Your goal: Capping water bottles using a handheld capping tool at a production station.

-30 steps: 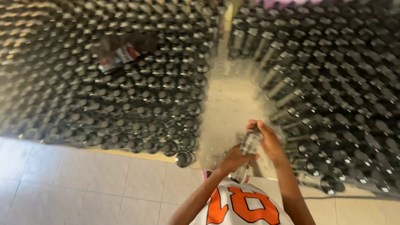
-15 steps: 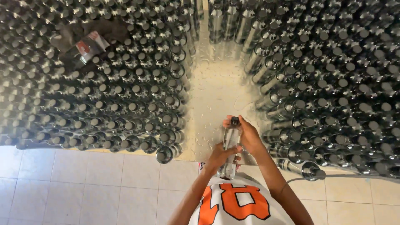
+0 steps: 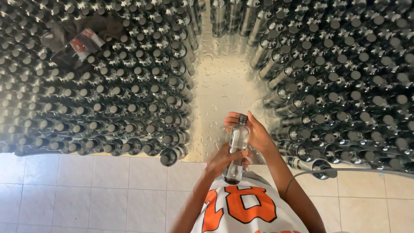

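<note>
While the left hand (image 3: 224, 159) was wrapped around the lower body of the clear plastic bottle (image 3: 236, 146) and the right hand (image 3: 254, 131) pinched its dark cap (image 3: 243, 118) above the wet tabletop (image 3: 220, 92), honestly keeping that bottle upright and steady looked like the trick.

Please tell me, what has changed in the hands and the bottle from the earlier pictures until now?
The clear bottle has turned more upright between the hands. The right hand has closed around its capped top; the left hand still grips its lower part. The rows of bottles and the dark cloth stayed as they were.
</note>
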